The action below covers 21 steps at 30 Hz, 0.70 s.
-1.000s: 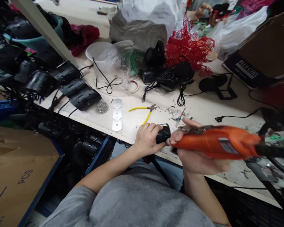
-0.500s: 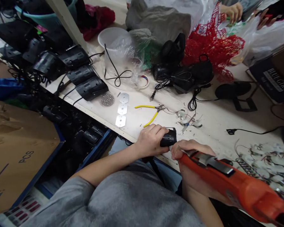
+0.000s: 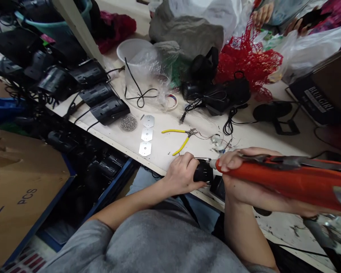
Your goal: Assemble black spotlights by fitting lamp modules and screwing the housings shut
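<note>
My left hand [image 3: 184, 172] is wrapped round a black cylindrical housing [image 3: 203, 172] at the table's front edge. A red-orange electric screwdriver [image 3: 284, 172] lies in my right hand [image 3: 244, 182], fingers closed round its front part. Its tip points left and meets the upper side of the housing; whether a screw is there I cannot make out. Behind my left hand lie yellow-handled cutters [image 3: 182, 141], their jaws spread. Farther left, three silvery metal plates [image 3: 147, 134] lie in a row beside a round dish of small screws [image 3: 128, 123].
Black lamp housings [image 3: 109, 110] with cables crowd the left side. A clear plastic bucket [image 3: 135, 51], a tape roll [image 3: 172, 101] and red netting [image 3: 244, 64] stand farther back. Another person's hand [image 3: 263, 15] shows at top right. A cardboard box [image 3: 25, 197] is at lower left.
The screwdriver has swung from a slanted to a nearly level position, its tip now against the housing. My right hand has turned with it. My left hand keeps its hold on the housing.
</note>
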Tool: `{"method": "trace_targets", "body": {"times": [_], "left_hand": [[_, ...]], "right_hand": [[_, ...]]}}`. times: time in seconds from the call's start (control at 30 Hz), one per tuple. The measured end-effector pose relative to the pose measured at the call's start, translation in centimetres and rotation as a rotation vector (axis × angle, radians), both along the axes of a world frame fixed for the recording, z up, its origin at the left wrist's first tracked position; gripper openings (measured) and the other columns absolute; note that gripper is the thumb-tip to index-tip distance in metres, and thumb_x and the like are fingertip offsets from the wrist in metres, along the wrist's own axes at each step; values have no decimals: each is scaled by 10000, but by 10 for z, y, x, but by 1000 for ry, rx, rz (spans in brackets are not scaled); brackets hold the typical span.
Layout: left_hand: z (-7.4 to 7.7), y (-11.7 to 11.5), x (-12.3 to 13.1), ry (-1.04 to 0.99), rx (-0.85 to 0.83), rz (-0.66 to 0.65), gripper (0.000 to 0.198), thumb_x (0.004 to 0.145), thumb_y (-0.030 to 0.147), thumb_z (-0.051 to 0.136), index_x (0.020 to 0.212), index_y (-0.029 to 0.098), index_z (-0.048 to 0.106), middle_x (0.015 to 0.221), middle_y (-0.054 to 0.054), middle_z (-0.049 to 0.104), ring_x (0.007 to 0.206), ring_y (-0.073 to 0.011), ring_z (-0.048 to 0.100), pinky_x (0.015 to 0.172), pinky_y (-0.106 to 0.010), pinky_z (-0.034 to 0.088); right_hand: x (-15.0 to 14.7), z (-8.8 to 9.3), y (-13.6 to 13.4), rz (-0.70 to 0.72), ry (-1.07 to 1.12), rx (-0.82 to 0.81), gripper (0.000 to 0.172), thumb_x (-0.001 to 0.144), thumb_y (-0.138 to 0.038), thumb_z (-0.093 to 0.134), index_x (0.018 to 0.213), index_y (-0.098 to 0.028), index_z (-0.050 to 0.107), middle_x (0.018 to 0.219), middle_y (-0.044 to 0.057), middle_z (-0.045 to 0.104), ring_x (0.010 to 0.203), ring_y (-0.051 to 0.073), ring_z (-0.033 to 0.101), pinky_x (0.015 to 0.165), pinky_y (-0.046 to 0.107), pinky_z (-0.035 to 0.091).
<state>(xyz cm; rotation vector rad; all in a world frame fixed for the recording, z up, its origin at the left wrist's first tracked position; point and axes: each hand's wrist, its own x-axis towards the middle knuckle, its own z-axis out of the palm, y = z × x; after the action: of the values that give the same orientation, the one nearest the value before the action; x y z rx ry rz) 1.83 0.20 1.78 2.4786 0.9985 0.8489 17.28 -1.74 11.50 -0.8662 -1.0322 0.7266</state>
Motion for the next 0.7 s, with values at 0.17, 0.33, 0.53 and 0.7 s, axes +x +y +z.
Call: {"method": "trace_targets", "body": {"times": [0.17,0.33,0.53,0.7], "left_hand": [[1,3,3,5,6,26,603,732,717,741,940,176,576,898,-63,579,772,-238,606,680,-370,514],[0,3,1,-41,-81,-9,522,767,642,742,944,182,571,934,-83,601,828,-258,627,722,-390,527],[-2,1,-35,-237,-398,55,834,687,683,813,1286,192,505,1223,-127,648,1132,-317,654,972,-476,545],[-9,10,-58,-294,-563,-173,860,701,605,847,1383,223,489,1380,-140,615,1282,-324,607,1096,-482,502]], "right_hand": [[-15,-7,10,-2,-15,10,749,802,-867,472,982,-201,766,643,40,590,536,202,550,479,352,439],[-15,-20,10,34,28,-15,724,738,-854,574,971,-193,760,666,45,632,542,204,572,449,333,445],[-13,-29,16,4,59,-62,790,743,-916,485,925,-195,752,601,30,592,455,173,529,383,313,415],[-12,-16,15,73,45,-109,780,770,-897,476,926,-188,762,601,36,580,449,175,532,362,313,400]]}}
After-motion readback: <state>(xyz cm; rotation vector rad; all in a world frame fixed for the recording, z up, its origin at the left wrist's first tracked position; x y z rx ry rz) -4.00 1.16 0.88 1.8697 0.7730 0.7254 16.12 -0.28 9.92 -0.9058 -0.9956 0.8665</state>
